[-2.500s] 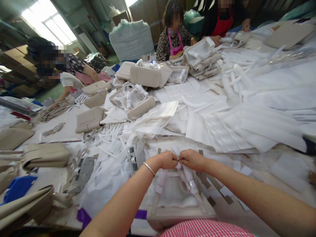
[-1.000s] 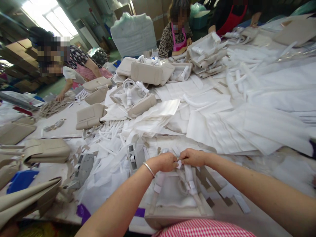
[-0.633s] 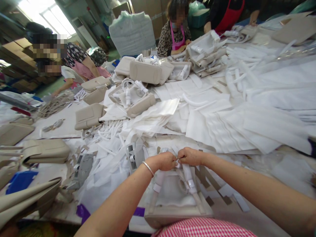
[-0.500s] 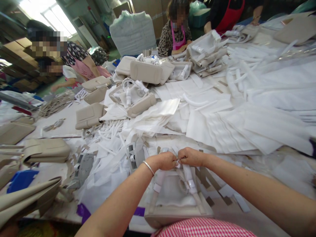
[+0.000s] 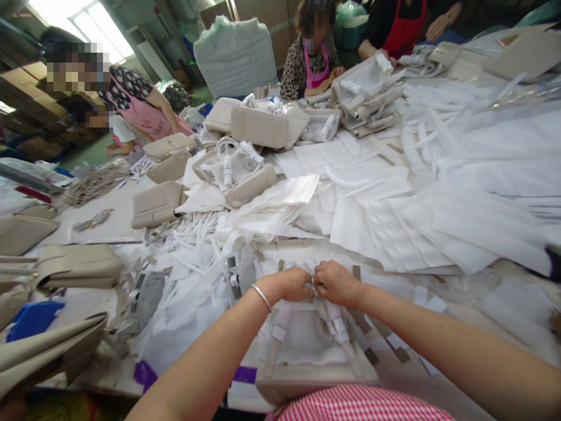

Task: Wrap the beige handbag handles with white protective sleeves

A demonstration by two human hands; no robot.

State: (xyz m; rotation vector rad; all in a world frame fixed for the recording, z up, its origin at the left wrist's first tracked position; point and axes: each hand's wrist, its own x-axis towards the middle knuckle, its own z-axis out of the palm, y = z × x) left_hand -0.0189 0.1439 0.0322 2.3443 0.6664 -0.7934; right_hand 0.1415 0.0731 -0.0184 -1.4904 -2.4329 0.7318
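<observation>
A beige handbag (image 5: 302, 381) lies in front of my body, with white foam sheet (image 5: 298, 339) over it. Its straps are wrapped in white foam sleeves (image 5: 336, 326) held by clear bands. My left hand (image 5: 295, 285) and my right hand (image 5: 335, 283) meet at the far end of the bag, fingertips nearly touching. Both are closed in a pinch on white wrapping at the bag's handle; the fingers hide most of it. A bracelet (image 5: 262, 297) circles my left wrist.
A grey tape dispenser (image 5: 239, 275) stands left of my hands, and another grey dispenser (image 5: 149, 298) lies farther left. White foam sheets (image 5: 407, 228) cover the table ahead and right. Beige bags (image 5: 258, 127) are piled at the back. Co-workers (image 5: 315, 64) are across the table.
My right hand has turned slightly and its fingers have shifted at the wrapping; my left hand has barely moved. Across the table, a co-worker in a red apron has raised a hand.
</observation>
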